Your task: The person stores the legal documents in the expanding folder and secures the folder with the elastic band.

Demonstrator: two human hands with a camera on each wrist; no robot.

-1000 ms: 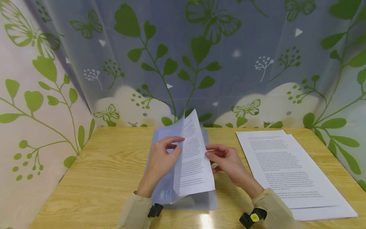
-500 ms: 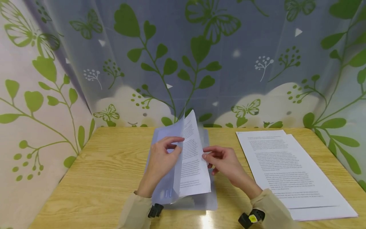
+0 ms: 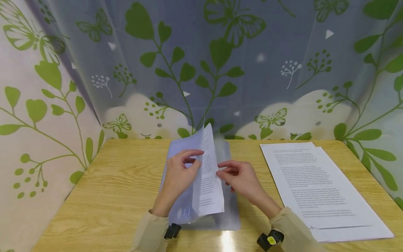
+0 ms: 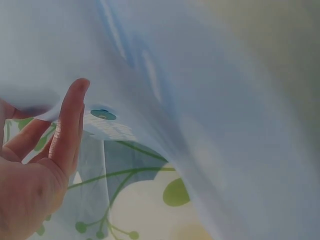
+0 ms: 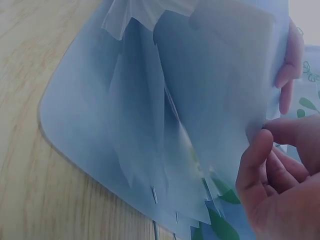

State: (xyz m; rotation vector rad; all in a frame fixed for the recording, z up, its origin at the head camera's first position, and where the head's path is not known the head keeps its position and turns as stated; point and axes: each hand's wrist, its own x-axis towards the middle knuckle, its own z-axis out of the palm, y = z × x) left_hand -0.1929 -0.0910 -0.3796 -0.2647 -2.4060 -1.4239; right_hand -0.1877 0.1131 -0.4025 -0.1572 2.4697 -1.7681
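A translucent bluish folder (image 3: 181,147) lies on the table, its cover raised at the middle. My left hand (image 3: 180,178) holds the cover's edge between thumb and fingers. Printed sheets (image 3: 211,182) stand tilted against the inside of the cover. My right hand (image 3: 244,180) pinches their right edge between thumb and index finger. In the right wrist view, the right hand (image 5: 285,175) grips the edge of the pale sheets (image 5: 225,65) over the clear sleeves. The left wrist view shows the left hand (image 4: 45,165) at the cover's edge, near a round button (image 4: 103,114).
A stack of printed paper (image 3: 315,185) lies on the right part of the wooden table (image 3: 110,182), with a few sheets offset. Patterned curtains (image 3: 258,77) stand behind the table and on both sides.
My right hand has moved left with the sheets' right edge, so they lean closer to the cover and look narrower. The left hand has hardly moved.
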